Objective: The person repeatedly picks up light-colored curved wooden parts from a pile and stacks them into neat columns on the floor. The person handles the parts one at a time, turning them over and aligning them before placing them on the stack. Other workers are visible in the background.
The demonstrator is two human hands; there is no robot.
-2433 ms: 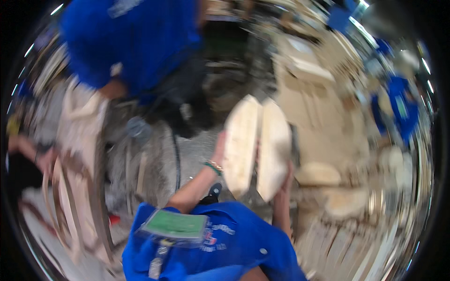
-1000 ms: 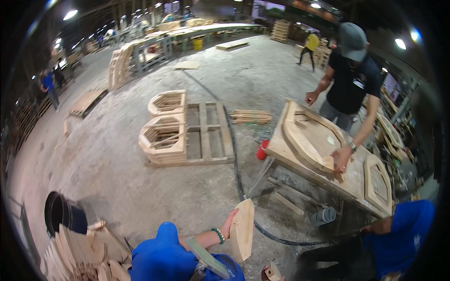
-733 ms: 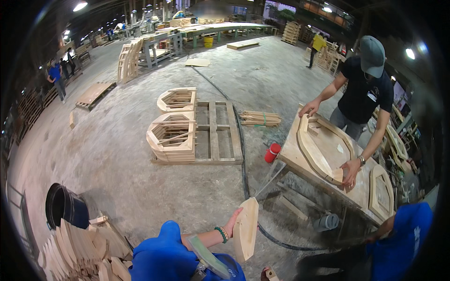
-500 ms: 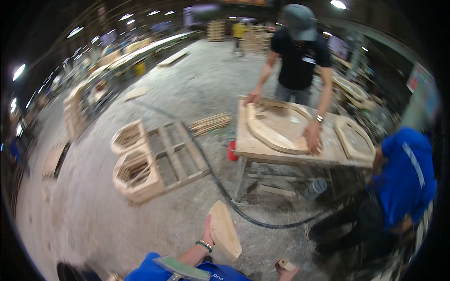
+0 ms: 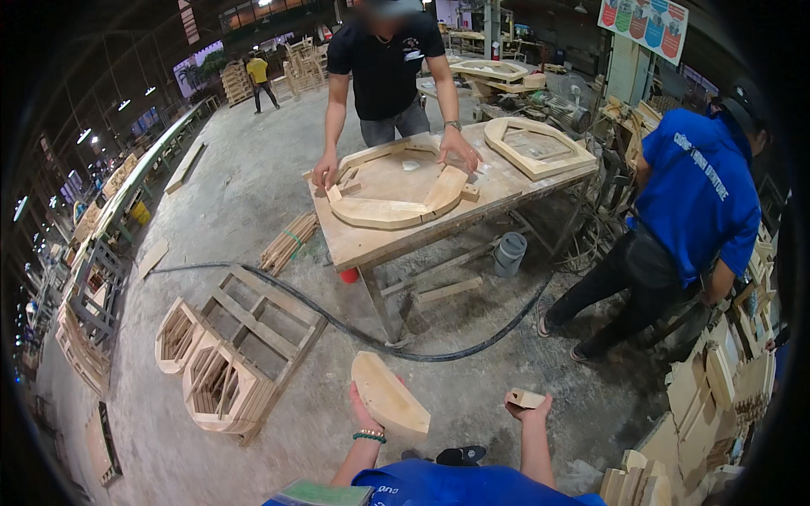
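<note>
My left hand point(image 5: 364, 412), a beaded bracelet at its wrist, is closed round the long edge of a flat, pale wooden board point(image 5: 391, 396) with angled ends. To the right, my right hand point(image 5: 535, 412) holds a small wooden block point(image 5: 527, 397) across its palm and fingers. The two hands are apart, both above the concrete floor. Beyond them, a person in a black shirt point(image 5: 384, 76) has both hands on or beside an angular wooden frame point(image 5: 384, 212) lying on the worktable point(image 5: 363, 246).
A second wooden frame point(image 5: 540, 169) lies on the table's right end. A black hose point(image 5: 439, 357) curves over the floor. Stacked wooden frames point(image 5: 221, 396) and a pallet point(image 5: 291, 346) are at left. A person in blue point(image 5: 696, 194) bends near wood pieces point(image 5: 717, 371) at right.
My view has swung right, so the table and pallet sit farther left. My right hand with its block has come up more fully into sight. The left hand keeps its board.
</note>
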